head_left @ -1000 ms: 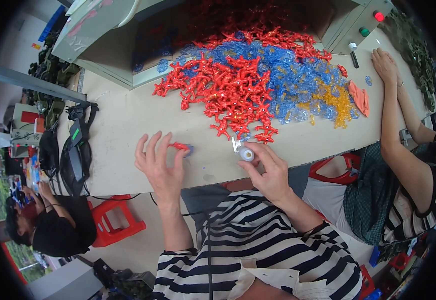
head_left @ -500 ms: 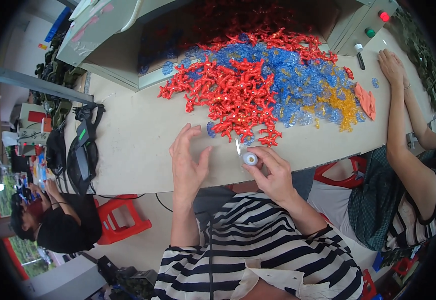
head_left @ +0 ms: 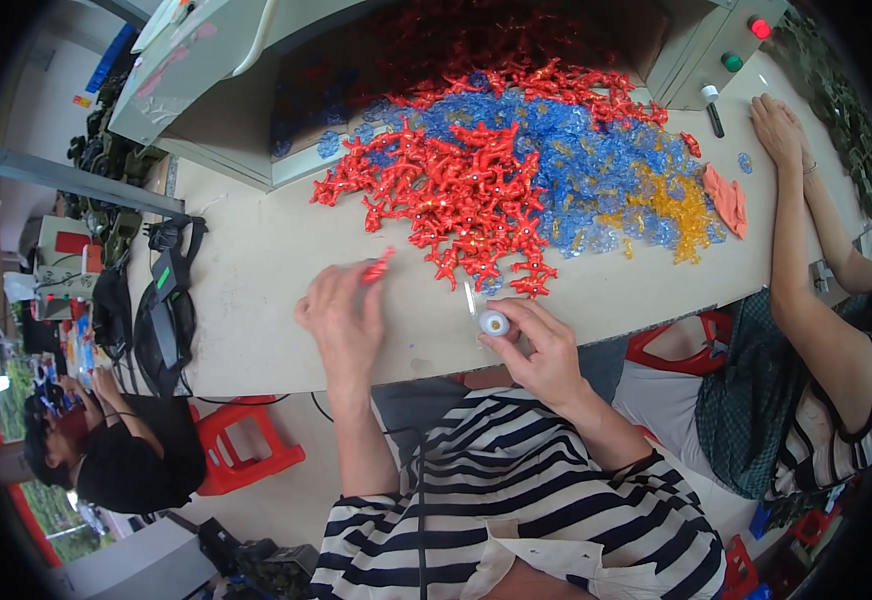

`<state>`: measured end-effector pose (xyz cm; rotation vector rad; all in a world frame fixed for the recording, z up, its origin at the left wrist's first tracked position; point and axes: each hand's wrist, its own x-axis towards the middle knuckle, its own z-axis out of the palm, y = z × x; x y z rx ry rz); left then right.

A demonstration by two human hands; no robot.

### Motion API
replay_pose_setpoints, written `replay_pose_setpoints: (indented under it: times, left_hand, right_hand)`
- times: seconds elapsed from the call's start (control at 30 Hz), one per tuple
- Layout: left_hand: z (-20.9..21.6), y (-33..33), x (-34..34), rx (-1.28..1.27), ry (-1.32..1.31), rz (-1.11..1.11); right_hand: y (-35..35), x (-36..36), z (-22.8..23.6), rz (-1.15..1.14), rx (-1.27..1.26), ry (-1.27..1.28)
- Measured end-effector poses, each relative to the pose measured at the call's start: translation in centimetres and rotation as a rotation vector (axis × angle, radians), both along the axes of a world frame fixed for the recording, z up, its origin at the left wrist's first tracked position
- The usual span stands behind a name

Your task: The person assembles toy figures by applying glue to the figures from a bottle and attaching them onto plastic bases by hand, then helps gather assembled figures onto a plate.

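Observation:
My left hand [head_left: 341, 320], smeared by motion, is over the bench left of the pile, its fingers on a small glossy red toy figure [head_left: 380, 266]. Between the thumb and fingers of my right hand [head_left: 541, 350] is a small whitish bottle [head_left: 494, 323], its round end with a brownish centre facing up. A thin white strip [head_left: 470, 298] lies just beyond the bottle; I cannot make out whether they touch. Ahead of both hands spreads a heap of red figures [head_left: 466, 200], with clear blue flower-like pieces [head_left: 576, 170] and amber pieces [head_left: 691, 205] to its right.
Behind the heap stands a grey metal hood [head_left: 216, 150] with a red and a green button. A dark marker [head_left: 714, 112] and an orange cloth-like piece [head_left: 726, 200] lie at right, near another person's forearms [head_left: 791, 190]. A black bag [head_left: 166, 300] is at the left end.
My left hand has moved left, away from the heap, with a red figure now at its fingers. The blue piece by it is gone from its spot. My right hand keeps the bottle.

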<state>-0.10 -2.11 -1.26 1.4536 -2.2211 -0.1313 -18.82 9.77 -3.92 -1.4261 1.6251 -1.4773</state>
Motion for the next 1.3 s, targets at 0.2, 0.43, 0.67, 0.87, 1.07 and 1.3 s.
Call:
replay_pose_setpoints:
  times: [0.2,0.43,0.67,0.87,1.07,1.3]
  left_hand:
    - [0.5,1.3,-2.0,-0.112,0.128,0.125]
    - [-0.8,2.9,-6.8,0.126,0.177,0.018]
    - [-1.2,4.9,-3.8,0.698,1.027,-0.046]
    - [-1.2,7.3,-1.6,1.444,1.764,-0.236]
    - [-2.2,8.5,-1.7,1.627,1.932,-0.203]
    - [-1.8,8.5,-2.0,1.621,1.910,-0.209]
  right_hand:
    - [0.0,0.1,0.1,-0.018,-0.027,0.037]
    - [0.4,-0.7,0.4,-0.011,-0.113,0.119]
    - [1.6,-1.1,0.4,0.060,0.002,-0.167]
    - [2.6,-2.2,3.2,0.054,-0.057,-0.073]
    - [2.8,-1.8,4.6,0.080,-0.088,0.041]
    - [2.6,-1.4,3.8,0.040,-0.173,0.102]
